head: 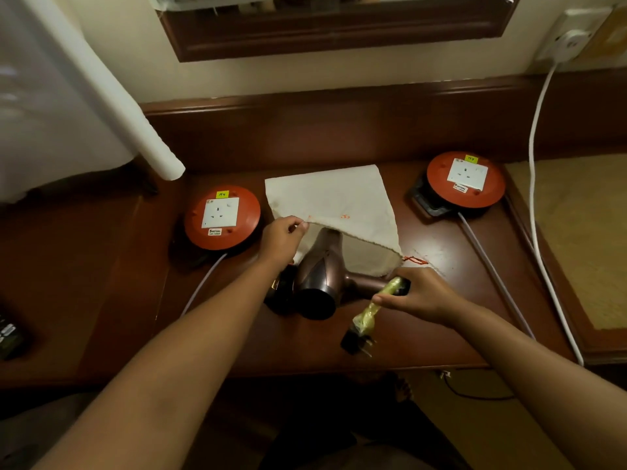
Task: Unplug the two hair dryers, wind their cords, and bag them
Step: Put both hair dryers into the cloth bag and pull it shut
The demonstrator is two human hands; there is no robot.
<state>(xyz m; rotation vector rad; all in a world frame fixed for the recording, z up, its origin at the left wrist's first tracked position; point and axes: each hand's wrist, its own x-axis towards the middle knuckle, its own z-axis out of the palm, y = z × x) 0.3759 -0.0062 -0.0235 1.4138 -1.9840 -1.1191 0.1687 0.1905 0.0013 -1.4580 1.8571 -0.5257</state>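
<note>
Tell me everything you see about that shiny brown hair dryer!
The glossy bronze-brown plastic hair dryer lies on its side on the dark wooden desk. Its nozzle pokes into the mouth of the cream cloth bag, its dark round rear end faces the camera, and its handle points right. The right hand grips the handle end with the cord. The left hand pinches the bag's edge up over it.

Open counter is left along the near edge, bounded by the left cord reel, right cord reel, and their trailing cables.
</note>
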